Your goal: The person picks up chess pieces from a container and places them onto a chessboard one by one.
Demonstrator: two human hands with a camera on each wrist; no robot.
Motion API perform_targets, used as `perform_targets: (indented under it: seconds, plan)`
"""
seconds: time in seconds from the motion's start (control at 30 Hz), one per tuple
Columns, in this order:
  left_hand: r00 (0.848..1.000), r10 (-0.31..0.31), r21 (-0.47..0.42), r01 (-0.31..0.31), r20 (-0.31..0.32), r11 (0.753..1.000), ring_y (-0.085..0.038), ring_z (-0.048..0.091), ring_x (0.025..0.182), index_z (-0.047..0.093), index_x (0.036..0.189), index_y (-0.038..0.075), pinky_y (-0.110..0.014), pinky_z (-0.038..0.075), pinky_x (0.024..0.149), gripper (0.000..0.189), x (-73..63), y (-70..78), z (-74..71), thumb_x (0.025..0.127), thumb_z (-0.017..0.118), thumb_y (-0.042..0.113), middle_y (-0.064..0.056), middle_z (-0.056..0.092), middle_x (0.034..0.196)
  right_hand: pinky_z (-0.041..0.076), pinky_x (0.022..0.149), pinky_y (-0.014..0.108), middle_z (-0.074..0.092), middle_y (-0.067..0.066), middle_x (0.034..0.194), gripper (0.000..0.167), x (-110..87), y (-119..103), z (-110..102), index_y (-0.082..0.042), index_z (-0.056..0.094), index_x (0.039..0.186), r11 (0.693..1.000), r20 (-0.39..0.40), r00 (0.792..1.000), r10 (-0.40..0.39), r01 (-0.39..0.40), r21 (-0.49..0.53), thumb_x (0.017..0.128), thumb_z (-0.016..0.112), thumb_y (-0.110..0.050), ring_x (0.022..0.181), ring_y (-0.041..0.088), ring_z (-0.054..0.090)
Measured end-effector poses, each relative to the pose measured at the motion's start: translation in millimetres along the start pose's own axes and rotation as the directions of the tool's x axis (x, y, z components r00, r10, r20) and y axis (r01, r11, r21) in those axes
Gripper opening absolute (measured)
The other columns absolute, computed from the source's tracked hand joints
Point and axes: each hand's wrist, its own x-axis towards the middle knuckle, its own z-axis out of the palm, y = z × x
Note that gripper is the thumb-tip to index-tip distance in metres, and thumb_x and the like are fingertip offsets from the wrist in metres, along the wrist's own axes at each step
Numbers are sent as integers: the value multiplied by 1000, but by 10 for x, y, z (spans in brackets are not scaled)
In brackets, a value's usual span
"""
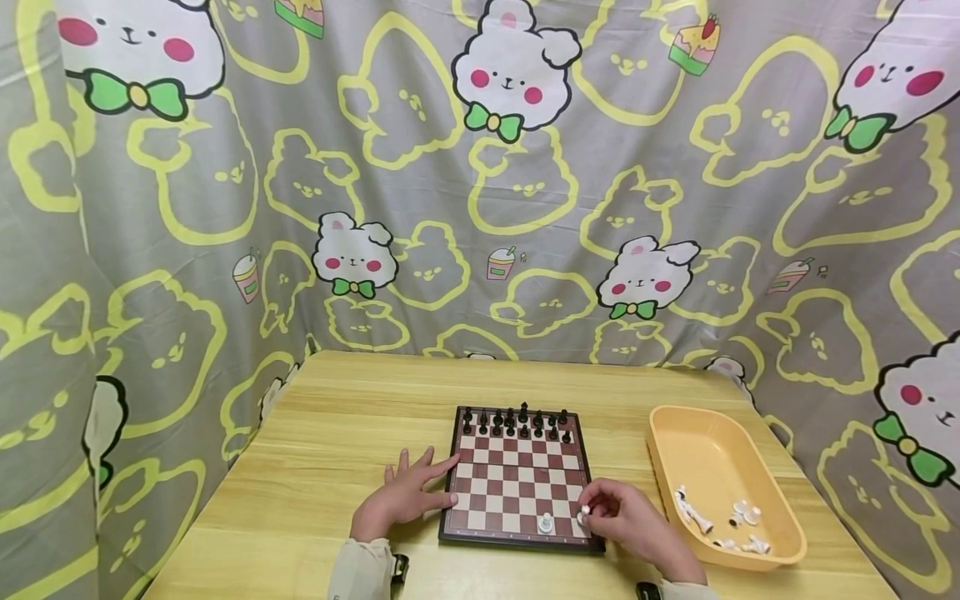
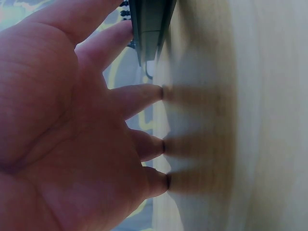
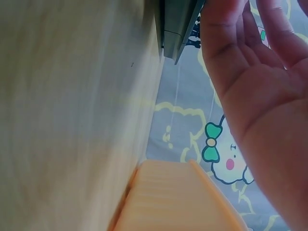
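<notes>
A brown-and-cream chessboard [image 1: 506,500] lies on the table, with black chess pieces [image 1: 510,423] lined up in two rows along its far side. One white chess piece [image 1: 546,524] stands in the near row, right of the middle. At the near right corner my right hand [image 1: 626,521] pinches another white chess piece [image 1: 584,514] between thumb and fingers, low over the board. My left hand [image 1: 405,493] is spread at the board's left edge, thumb and index finger against it. In the left wrist view its other fingertips [image 2: 156,147] rest on the table.
An orange plastic tray [image 1: 663,467] stands right of the board, beyond my right hand. Several loose white chess pieces [image 1: 753,544] lie in its near half. A patterned curtain [image 1: 420,183] surrounds the wooden table [image 1: 300,483] at the back and sides.
</notes>
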Motion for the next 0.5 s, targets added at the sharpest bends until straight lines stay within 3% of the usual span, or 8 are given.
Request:
perform_targets:
  seconds: [0.5]
  plan:
    - [1000, 7, 6, -7, -8, 1000, -69, -10, 144, 47, 157, 22, -83, -10, 108, 69, 2, 1, -11, 96, 73, 40, -34, 18, 165, 54, 62, 24, 65, 4, 85, 18, 3, 6, 1, -4, 69, 102, 999, 17, 999, -28, 28, -23, 85, 75, 2, 74, 8, 60]
